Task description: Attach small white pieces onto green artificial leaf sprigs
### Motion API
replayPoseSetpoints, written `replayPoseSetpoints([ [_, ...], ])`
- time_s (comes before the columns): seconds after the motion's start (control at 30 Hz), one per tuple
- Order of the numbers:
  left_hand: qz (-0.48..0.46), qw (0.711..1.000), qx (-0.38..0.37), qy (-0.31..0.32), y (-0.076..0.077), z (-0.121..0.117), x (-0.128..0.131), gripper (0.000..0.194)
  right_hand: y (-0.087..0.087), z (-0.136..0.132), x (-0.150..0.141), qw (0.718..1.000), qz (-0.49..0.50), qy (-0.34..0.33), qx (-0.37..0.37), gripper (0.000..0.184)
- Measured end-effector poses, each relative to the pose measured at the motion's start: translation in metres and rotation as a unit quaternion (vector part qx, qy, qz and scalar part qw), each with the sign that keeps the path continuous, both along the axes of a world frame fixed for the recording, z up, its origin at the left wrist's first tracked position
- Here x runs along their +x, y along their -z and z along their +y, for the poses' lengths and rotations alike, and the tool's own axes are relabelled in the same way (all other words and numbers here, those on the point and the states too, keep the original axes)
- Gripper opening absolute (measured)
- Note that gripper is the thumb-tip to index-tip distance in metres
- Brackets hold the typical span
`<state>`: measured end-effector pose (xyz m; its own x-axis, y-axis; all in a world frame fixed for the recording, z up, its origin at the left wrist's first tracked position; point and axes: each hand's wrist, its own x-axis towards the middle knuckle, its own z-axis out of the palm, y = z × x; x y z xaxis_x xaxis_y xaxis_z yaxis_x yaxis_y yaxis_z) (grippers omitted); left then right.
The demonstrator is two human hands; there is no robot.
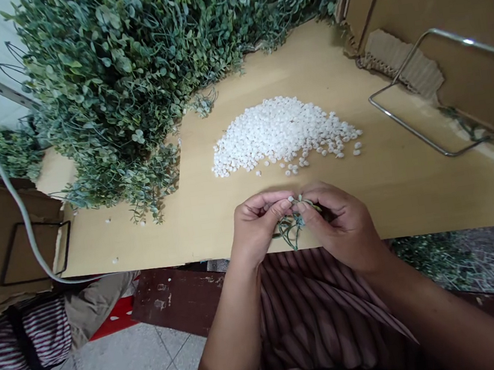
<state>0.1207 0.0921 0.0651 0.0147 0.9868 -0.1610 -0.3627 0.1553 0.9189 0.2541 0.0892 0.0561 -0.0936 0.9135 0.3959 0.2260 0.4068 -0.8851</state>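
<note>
My left hand pinches a small white bead-like piece between thumb and forefinger, above the table's near edge. Close beside it, my right hand is closed on a sprig of artificial greenery, whose thin green stems hang below the fingers. The fingertips of both hands nearly meet where the bead and the sprig's leaves come together. Whether the bead sits on a stem cannot be made out. Just beyond the hands lies a wide pile of white bead-like pieces, with several scattered along its near side.
A large heap of artificial greenery covers the table's back left. Cardboard stands at the right, with a bent metal wire frame before it. At left a white cable crosses near another person's striped sleeve.
</note>
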Motion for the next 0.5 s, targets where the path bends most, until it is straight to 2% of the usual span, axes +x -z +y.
replayPoseSetpoints([
  [0.2,0.004,1.000,-0.010,0.026,-0.004,0.001,-0.004,0.019,-0.001,0.000,0.002,1.000,0.006,-0.012,-0.021,0.017],
  [0.33,0.038,0.998,-0.024,0.044,-0.011,0.001,-0.007,0.019,-0.003,0.001,0.004,0.998,-0.015,-0.039,-0.056,0.020],
  [0.5,0.085,0.995,-0.022,0.046,-0.011,0.000,-0.010,0.022,-0.002,0.003,0.005,0.997,-0.028,-0.053,-0.058,0.020],
])
